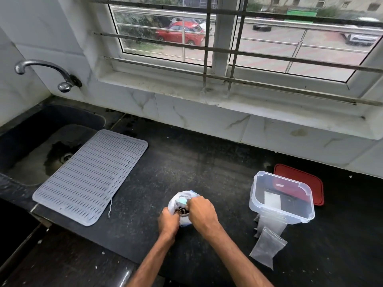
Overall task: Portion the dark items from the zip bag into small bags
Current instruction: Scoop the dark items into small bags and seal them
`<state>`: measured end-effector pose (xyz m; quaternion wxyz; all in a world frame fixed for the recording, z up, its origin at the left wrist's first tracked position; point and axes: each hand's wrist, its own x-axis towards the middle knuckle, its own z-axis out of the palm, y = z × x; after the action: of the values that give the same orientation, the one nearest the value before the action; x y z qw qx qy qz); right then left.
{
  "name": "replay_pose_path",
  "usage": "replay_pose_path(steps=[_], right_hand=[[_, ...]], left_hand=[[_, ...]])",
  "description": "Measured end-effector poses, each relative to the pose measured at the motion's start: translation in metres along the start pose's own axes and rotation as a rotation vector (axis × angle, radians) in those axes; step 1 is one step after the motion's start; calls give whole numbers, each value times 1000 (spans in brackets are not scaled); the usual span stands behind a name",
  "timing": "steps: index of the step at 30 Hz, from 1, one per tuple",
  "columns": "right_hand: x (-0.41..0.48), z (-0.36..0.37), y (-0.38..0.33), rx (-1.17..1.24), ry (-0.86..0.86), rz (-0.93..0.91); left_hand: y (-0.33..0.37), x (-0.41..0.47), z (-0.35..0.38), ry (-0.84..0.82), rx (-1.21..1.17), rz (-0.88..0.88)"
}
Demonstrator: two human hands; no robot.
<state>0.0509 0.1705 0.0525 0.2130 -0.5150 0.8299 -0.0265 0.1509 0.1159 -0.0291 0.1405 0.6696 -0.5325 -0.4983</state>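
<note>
Head view: clear container (282, 198) and small bags (268, 248) right of hands (186, 214)

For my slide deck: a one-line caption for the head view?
Both hands, left and right, hold the zip bag open on the counter, small bags waiting beside a tub.

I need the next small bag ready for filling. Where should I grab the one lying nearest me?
Pinch the small bag at its upper zip edge, coming from its left with the right hand. It lies flat on the counter, clear of the clear container.
</note>
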Motion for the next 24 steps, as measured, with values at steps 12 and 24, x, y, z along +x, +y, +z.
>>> replay_pose_path(steps=[12, 24], right_hand=[[2, 2, 5, -68, -90, -42], [-2, 23, 1, 168, 36, 115]], left_hand=[[-4, -4, -17, 103, -158, 31], [0, -6, -19, 53, -261, -7]])
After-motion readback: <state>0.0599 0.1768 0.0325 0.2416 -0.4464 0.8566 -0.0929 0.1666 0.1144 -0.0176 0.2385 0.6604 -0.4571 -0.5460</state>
